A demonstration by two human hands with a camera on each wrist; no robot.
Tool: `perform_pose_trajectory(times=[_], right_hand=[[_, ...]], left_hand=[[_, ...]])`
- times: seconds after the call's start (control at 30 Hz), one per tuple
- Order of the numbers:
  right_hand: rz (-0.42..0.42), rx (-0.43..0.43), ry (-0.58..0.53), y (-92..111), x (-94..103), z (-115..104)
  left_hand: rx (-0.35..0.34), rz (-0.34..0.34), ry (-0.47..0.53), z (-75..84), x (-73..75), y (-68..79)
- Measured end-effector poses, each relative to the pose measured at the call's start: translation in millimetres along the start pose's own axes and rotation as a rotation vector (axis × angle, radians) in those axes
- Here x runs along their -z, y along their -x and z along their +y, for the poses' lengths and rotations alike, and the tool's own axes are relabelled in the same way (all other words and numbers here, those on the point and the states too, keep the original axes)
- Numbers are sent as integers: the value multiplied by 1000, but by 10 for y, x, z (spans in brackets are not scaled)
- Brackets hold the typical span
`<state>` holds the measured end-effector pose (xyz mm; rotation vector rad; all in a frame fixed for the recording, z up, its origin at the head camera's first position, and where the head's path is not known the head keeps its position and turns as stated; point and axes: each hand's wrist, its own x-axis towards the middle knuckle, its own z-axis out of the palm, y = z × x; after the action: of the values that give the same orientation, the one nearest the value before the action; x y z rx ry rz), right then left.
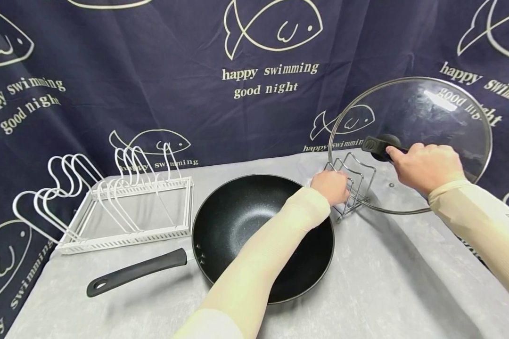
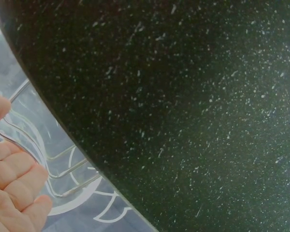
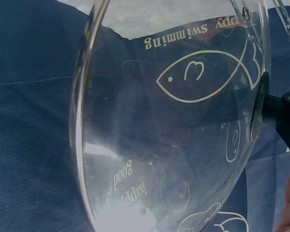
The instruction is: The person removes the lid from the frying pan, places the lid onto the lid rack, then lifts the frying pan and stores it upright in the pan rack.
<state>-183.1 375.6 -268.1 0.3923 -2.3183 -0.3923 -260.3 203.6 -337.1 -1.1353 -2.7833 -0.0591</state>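
Observation:
My right hand (image 1: 428,167) grips the black handle (image 1: 381,147) of a large round glass lid (image 1: 432,117) with a metal rim. It holds the lid upright on the right, its lower edge overlapping a small chrome wire rack (image 1: 373,175) in the head view. My left hand (image 1: 331,186) grips the near side of this rack, its fingers curled at the wires in the left wrist view. The left forearm reaches across a black wok (image 1: 246,221) with a speckled inside, hiding part of it. The lid's glass and rim (image 3: 78,125) fill much of the right wrist view.
A white rack (image 1: 127,241) with curved upright wires stands on the left of the grey table (image 1: 365,292). The wok's long black handle (image 1: 137,271) points toward the front left. A dark blue curtain (image 1: 186,56) with fish drawings hangs behind.

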Motion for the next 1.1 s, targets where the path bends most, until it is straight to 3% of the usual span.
perform_pose_trajectory(times=[0.73, 0.9, 1.1], right_hand=[[-12, -35, -11, 11, -78, 11], [-57, -60, -9, -12, -82, 7], [-30, -63, -13, -48, -112, 6]], left_hand=[[10, -34, -19, -17, 6, -20], [4, -36, -23, -13, 23, -13], [14, -30, -24, -6, 44, -12]])
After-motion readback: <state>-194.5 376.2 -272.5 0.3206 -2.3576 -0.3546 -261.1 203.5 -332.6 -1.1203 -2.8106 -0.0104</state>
